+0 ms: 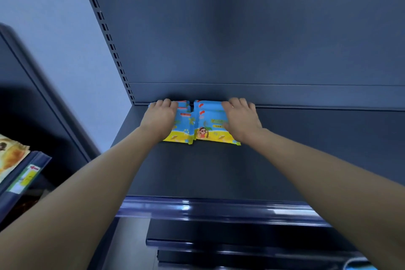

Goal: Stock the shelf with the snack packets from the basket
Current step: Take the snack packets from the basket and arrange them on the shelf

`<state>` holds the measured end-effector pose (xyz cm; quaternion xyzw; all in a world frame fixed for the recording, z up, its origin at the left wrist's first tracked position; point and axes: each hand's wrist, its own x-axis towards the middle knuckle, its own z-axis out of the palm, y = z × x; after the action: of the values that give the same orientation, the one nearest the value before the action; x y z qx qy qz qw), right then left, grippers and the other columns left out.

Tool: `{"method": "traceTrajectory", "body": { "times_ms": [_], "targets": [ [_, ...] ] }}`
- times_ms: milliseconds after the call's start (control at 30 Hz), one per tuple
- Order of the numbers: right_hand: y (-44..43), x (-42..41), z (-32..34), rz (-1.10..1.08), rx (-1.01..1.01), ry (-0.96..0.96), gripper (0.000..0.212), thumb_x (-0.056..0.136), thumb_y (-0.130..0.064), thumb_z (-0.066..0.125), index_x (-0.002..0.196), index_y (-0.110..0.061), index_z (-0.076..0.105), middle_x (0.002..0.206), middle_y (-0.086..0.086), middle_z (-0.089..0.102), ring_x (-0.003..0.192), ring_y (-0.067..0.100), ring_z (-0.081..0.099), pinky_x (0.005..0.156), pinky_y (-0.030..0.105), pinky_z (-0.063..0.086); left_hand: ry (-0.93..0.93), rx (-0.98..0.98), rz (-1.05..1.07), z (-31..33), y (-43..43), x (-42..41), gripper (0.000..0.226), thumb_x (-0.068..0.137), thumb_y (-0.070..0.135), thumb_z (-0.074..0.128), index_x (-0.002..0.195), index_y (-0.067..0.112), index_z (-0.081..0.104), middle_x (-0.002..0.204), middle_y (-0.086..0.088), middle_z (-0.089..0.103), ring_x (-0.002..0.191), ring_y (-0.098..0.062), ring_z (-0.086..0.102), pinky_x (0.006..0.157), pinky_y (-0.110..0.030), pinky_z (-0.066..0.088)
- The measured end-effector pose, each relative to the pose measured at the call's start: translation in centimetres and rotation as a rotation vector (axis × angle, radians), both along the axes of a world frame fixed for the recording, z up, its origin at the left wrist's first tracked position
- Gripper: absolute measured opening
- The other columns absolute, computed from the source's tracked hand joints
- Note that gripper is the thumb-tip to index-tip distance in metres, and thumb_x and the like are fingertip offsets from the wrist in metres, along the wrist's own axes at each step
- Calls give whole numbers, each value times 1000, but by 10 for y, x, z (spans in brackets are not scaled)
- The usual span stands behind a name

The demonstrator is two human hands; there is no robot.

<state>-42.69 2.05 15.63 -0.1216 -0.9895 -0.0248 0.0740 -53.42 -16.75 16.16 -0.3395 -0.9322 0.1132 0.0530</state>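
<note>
Two stacks of blue-and-yellow snack packets (205, 125) lay side by side at the back-left of the shelf (219, 171), against its rear panel. Left hand (161, 117) and right hand (241, 120) pressed flat on top — fingers spread, gripping nothing — squaring them up. Next, probably, back to the basket, barely in view.

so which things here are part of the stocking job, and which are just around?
In the job:
- left packet stack under left hand
- right packet stack under right hand
- shelf

Just around:
- orange packet on neighbouring rack
- price tag
</note>
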Motion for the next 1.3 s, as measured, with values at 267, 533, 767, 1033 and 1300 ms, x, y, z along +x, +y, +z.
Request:
{"method": "traceTrajectory", "body": {
  "times_ms": [267, 533, 767, 1033, 1300],
  "targets": [
    [25, 78, 21, 100, -35, 130, 48, 93, -25, 52, 138, -14, 41, 139, 4, 42, 129, 24, 37, 107, 34, 25, 23, 90, -49, 22, 22, 72, 55, 90, 24, 57, 138, 7, 35, 130, -11, 44, 122, -30, 43, 108, -36, 25],
    [94, 249, 23, 29, -33, 261, 42, 81, -13, 68, 122, -4, 59, 121, 15, 59, 114, 36, 54, 92, 44, 40, -96, 387, -405, 38, 126, 256, 49, 88, 26, 60, 132, 10, 45, 127, -11, 49, 121, -31, 44, 105, -37, 28],
    [162, 407, -11, -63, -19, 117, 39, 67, -17, 66, 103, -4, 67, 104, 16, 66, 93, 37, 65, 76, 42, 51, -293, 327, -598, -12, 204, 411, 46, 88, 30, 59, 129, 15, 46, 127, -5, 48, 122, -26, 44, 104, -33, 26],
    [199, 494, -75, -130, -123, -316, 48, 93, -28, 54, 139, -20, 41, 143, 3, 40, 132, 26, 34, 105, 39, 30, -512, 39, -427, -103, 227, 471, 47, 89, 30, 59, 130, 11, 45, 127, -9, 48, 117, -29, 48, 99, -37, 35],
    [224, 496, -129, -252, -339, -445, 50, 94, -37, 53, 139, -17, 43, 141, 14, 45, 129, 33, 42, 105, 44, 38, -561, -119, -198, -156, 223, 481, 48, 88, 16, 57, 130, 2, 40, 128, -16, 50, 115, -33, 53, 92, -41, 43]
  ]
}}
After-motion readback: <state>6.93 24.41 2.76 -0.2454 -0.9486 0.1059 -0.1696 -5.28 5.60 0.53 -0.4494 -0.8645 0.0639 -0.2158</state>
